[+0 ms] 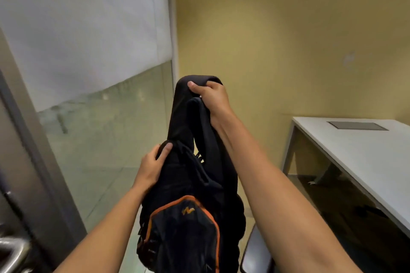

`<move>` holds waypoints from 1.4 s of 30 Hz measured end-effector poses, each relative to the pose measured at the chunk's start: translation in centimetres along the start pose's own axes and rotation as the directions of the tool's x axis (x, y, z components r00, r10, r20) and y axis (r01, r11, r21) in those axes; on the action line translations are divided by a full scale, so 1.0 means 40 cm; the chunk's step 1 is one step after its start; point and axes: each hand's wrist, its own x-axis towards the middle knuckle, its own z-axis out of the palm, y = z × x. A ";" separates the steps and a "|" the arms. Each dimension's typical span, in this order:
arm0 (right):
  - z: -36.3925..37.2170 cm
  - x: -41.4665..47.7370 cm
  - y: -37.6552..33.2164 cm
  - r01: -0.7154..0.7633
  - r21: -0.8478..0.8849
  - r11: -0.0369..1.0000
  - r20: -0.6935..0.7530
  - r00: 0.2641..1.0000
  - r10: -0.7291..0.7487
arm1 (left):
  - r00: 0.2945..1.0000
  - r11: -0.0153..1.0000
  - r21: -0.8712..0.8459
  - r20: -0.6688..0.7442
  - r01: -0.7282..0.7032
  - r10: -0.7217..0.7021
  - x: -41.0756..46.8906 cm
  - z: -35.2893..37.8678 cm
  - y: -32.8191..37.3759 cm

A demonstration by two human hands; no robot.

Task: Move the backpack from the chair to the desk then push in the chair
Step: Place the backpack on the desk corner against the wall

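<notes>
A black backpack (184, 217) with orange piping and a small orange logo hangs in the air in front of me. My right hand (210, 97) is clenched around its shoulder straps, held high. My left hand (153, 166) grips the top left side of the bag's body. The white desk (359, 153) stands at the right, its top bare except for a grey inset cable flap (358, 125). A dark piece of the chair (257, 252) shows below the bag, under my right forearm; the rest of the chair is hidden.
A glass partition (106, 131) with a frosted upper band fills the left. A grey door frame and metal handle (13, 252) sit at the far left bottom. A yellow wall (288, 40) stands behind the desk. A dark panel closes the desk's side.
</notes>
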 end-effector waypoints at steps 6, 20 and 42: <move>-0.066 0.166 0.015 0.013 -0.031 0.999 -0.042 0.999 -0.014 | 0.992 0.999 -0.038 -0.123 -0.013 0.008 0.117 0.116 0.029; -0.326 0.582 0.260 -0.072 -0.628 0.775 -0.163 0.986 -0.041 | 0.952 0.989 0.040 -0.281 0.142 -0.126 0.437 0.369 -0.019; -0.501 0.933 0.737 -0.154 -0.179 0.972 -0.191 0.974 0.119 | 0.982 0.954 -0.301 -0.183 -0.007 -0.051 1.095 0.675 0.012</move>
